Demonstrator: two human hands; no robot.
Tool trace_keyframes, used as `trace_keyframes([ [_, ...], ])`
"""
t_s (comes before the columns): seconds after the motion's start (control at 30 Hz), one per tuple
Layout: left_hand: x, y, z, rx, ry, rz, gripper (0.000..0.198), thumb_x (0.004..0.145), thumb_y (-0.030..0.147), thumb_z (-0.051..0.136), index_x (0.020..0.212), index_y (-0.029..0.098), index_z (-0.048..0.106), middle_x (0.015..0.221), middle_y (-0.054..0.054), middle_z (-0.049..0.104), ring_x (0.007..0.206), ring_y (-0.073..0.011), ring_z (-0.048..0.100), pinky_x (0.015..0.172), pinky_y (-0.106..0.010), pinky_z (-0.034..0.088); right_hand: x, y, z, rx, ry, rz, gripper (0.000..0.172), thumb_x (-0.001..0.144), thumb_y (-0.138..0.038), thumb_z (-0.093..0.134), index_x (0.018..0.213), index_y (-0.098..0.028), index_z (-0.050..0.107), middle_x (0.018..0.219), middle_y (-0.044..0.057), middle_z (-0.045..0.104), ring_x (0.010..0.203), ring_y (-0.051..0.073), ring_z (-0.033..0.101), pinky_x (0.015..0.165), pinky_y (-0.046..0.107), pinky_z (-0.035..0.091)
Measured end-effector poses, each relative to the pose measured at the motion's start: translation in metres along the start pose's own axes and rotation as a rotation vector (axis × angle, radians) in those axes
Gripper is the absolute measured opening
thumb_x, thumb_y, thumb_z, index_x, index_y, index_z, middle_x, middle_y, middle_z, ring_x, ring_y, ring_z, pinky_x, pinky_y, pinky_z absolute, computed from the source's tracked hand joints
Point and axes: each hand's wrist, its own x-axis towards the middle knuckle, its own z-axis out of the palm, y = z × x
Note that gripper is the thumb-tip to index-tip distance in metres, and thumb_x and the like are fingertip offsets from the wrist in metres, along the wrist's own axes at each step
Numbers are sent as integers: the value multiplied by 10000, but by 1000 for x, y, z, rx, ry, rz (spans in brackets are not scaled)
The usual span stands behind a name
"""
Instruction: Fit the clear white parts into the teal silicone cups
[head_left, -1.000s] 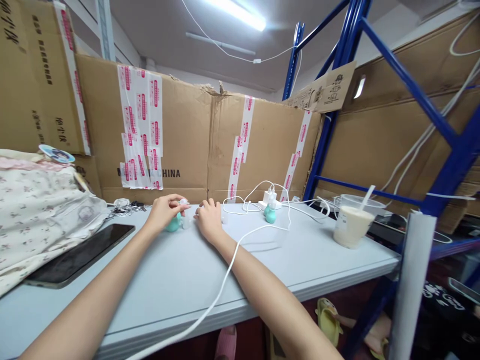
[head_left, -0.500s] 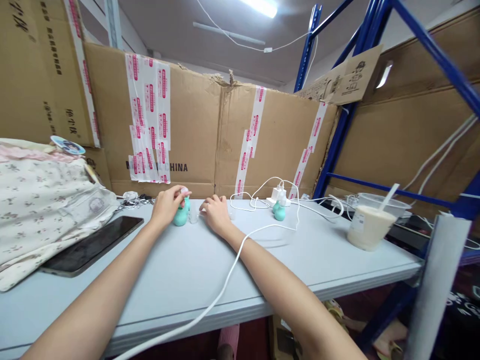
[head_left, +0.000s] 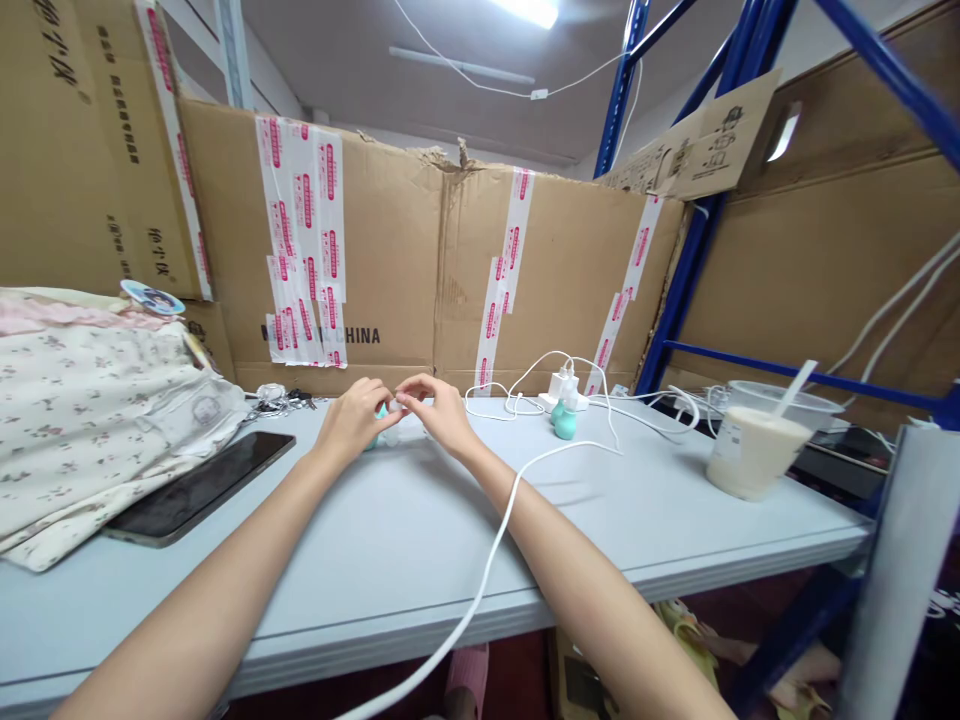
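Observation:
Near the back of the table [head_left: 450, 530], my left hand [head_left: 351, 425] and my right hand [head_left: 439, 412] meet fingertip to fingertip. Both are closed in a pinch on a small whitish, see-through piece [head_left: 395, 405], too small to name surely. Behind my left fingers, a turquoise gourd-shaped bottle [head_left: 382, 412] shows only in part. Small clear items [head_left: 405, 436] sit on the table just below my fingers; their shape is blurred. More turquoise gourd-shaped bottles [head_left: 565, 426] stand upright to the right, beside a white plug [head_left: 561, 384].
A white cable [head_left: 491, 560] crosses over my right forearm. A phone [head_left: 199, 488] and floral cloth [head_left: 97, 400] lie at left. A cup of pale drink [head_left: 754, 455] with a straw stands at right near a blue post [head_left: 675, 290]. Cardboard [head_left: 390, 250] walls the back.
My right hand has lifted off the table and come left to my left hand. My left hand has moved right, away from the turquoise bottle's top. The view has shifted slightly.

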Motion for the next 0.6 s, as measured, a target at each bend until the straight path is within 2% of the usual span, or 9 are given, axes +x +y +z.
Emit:
trace_keyframes([
  [0.13, 0, 0, -2, 26, 40, 31, 283, 816, 415, 530, 701, 157, 548, 708, -17, 505, 729, -139, 459, 613, -249, 316, -4, -7, -2, -102, 44, -65, 126, 813, -315, 564, 878, -236, 639, 856, -51, 650, 834, 111, 527, 782, 229, 358],
  [0.3, -2, -1, -3, 72, 42, 36, 305, 842, 425, 481, 706, 158, 543, 714, -24, 506, 729, -139, 458, 588, -248, 307, -5, -4, -1, -132, 36, -41, 139, 791, -362, 598, 846, -260, 675, 913, -40, 646, 868, 124, 505, 802, 244, 344],
  [0.43, -2, 0, -2, 117, 36, 52, 286, 844, 405, 477, 704, 162, 530, 721, -26, 512, 740, -142, 468, 573, -250, 300, -3, 5, 5, -10, 73, 72, 168, 737, -370, 646, 842, -245, 687, 950, -16, 632, 888, 126, 510, 808, 253, 361],
  [0.6, -3, 1, -1, 121, 58, 49, 263, 811, 367, 526, 650, 164, 477, 711, -19, 509, 736, -141, 472, 578, -257, 305, 0, 15, 9, 262, 11, 240, 256, 684, -405, 669, 834, -200, 699, 867, 19, 659, 790, 142, 538, 800, 290, 396],
])
